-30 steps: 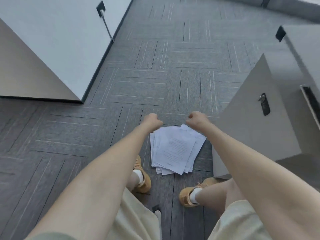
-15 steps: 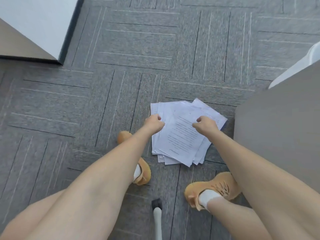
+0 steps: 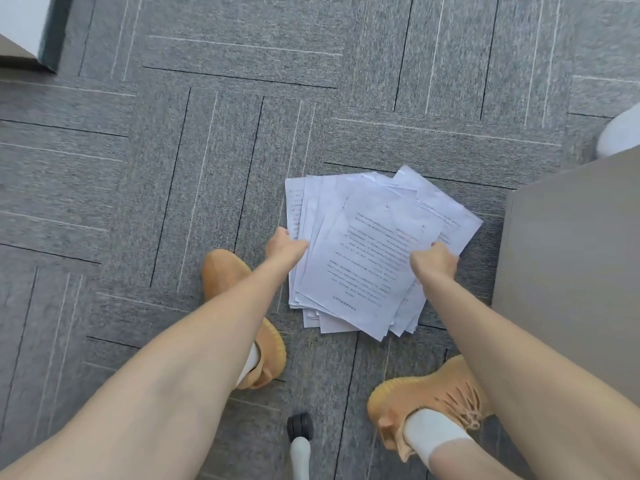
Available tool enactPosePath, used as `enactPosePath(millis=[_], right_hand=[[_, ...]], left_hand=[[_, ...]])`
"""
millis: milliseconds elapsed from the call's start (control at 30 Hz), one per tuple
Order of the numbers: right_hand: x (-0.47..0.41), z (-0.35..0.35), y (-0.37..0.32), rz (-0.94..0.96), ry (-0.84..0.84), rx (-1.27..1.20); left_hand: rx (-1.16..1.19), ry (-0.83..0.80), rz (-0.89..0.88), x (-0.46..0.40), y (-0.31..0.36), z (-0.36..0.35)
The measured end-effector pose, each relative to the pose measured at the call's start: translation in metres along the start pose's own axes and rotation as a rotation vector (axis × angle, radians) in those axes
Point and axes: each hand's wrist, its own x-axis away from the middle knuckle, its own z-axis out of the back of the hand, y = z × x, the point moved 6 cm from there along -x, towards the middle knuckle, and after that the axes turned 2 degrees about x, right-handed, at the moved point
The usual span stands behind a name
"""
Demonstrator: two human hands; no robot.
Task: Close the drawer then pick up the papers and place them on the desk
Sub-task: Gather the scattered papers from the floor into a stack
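Note:
A loose, fanned stack of white printed papers [image 3: 367, 251] lies on the grey carpet between my feet. My left hand [image 3: 285, 245] is at the stack's left edge with fingers curled against the sheets. My right hand [image 3: 434, 263] is at the right edge, fingers closed on the sheets. Whether the stack is lifted off the floor I cannot tell. The drawer front is out of view; only a beige cabinet side [image 3: 571, 265] shows at the right.
My two orange shoes [image 3: 239, 292] [image 3: 429, 396] stand on the carpet either side of the stack. A chair caster and white leg [image 3: 300, 441] sit at the bottom centre. A white cabinet corner [image 3: 24, 32] is at the top left, a white rounded object [image 3: 620, 133] at the right edge.
I have bent lower, so the papers look larger. Both hands moved from above the stack down onto its left and right edges and closed on the sheets.

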Motion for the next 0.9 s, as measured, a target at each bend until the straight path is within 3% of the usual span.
enactPosePath(millis=[167,267,633,800,900], right_hand=[[-0.025,-0.005,0.027,-0.19,0.078,-0.177],[-0.03,-0.008,0.034,-0.193,0.148,-0.198],[-0.035,-0.011,0.007,0.109,0.158,-0.144],[-0.028,-0.022,-0.016,0.33,0.015,-0.007],[-0.025,-0.026,-0.014,0.325,0.037,0.005]], left_hand=[[0.027,0.071,0.029,-0.023,-0.008,-0.004],[0.012,0.081,0.038,-0.03,-0.01,-0.006],[-0.058,0.058,-0.139,-0.031,0.003,-0.026],[-0.136,0.079,-0.143,-0.027,0.001,-0.035],[-0.096,0.16,-0.081,-0.023,-0.006,-0.031]])
